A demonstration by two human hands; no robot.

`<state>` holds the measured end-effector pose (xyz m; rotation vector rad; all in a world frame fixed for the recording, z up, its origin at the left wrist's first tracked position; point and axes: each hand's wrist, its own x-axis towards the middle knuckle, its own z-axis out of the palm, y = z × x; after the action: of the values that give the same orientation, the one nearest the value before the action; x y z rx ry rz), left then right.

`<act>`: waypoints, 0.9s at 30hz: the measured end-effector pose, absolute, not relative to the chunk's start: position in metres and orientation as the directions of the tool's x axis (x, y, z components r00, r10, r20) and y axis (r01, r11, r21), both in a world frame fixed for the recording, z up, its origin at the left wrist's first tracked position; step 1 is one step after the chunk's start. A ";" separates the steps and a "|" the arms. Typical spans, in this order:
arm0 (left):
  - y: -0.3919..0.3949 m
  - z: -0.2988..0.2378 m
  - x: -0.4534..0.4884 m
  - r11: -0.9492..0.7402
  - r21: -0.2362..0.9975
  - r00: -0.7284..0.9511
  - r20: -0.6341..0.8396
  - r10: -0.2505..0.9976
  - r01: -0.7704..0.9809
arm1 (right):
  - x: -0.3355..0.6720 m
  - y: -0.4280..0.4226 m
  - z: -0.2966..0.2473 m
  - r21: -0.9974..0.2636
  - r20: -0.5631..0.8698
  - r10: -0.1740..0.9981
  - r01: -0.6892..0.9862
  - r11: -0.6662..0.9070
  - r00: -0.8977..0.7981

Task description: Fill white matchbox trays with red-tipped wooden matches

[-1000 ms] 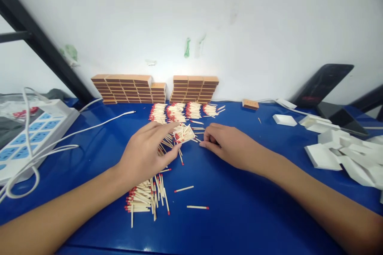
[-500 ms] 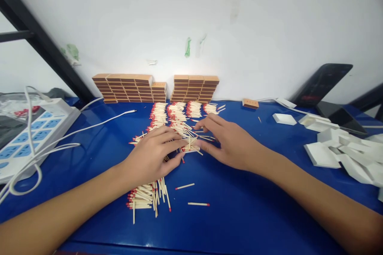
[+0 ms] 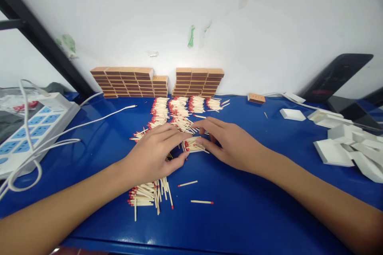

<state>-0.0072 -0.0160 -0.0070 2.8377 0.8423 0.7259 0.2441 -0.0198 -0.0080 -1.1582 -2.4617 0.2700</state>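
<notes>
A small white matchbox tray filled with red-tipped matches lies on the blue table between both hands. My left hand curls around its left end, thumb in front and fingers behind. My right hand curls at its right end, the thumb touching the matches and the forefinger behind the tray. A few matches stick out over the right end. Just behind are loose heaps of matches. Another match pile lies in front of my left hand, partly hidden by the forearm.
Stacked matchboxes and a second stack stand against the wall. A single matchbox lies right of them. White empty trays are heaped at the right, near a phone. A power strip with white cables is at left.
The matches in the tray lie flatter and more lengthwise; one that stood crosswise is now down. My hands stay around the tray. The view has shifted slightly.
</notes>
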 end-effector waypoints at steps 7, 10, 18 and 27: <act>-0.018 -0.006 -0.008 -0.811 0.236 0.710 0.394 0.584 0.536 | 0.244 -0.018 -0.009 -0.313 0.277 0.735 0.665 0.678 -0.619; -0.018 -0.005 -0.008 -0.788 0.249 0.703 0.357 0.615 0.563 | 0.244 -0.018 -0.008 -0.272 0.310 0.727 0.675 0.686 -0.613; -0.017 -0.010 -0.008 -0.774 0.239 0.692 0.349 0.631 0.586 | 0.247 -0.018 -0.012 -0.252 0.370 0.702 0.662 0.706 -0.608; -0.018 -0.009 -0.009 -0.775 0.195 0.669 0.409 0.621 0.601 | 0.245 -0.022 0.000 -0.501 0.303 0.786 0.611 0.612 -0.539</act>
<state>-0.0093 -0.0179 -0.0089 2.8294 1.0362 0.7189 0.2451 -0.0223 -0.0003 -1.1016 -2.3345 0.4621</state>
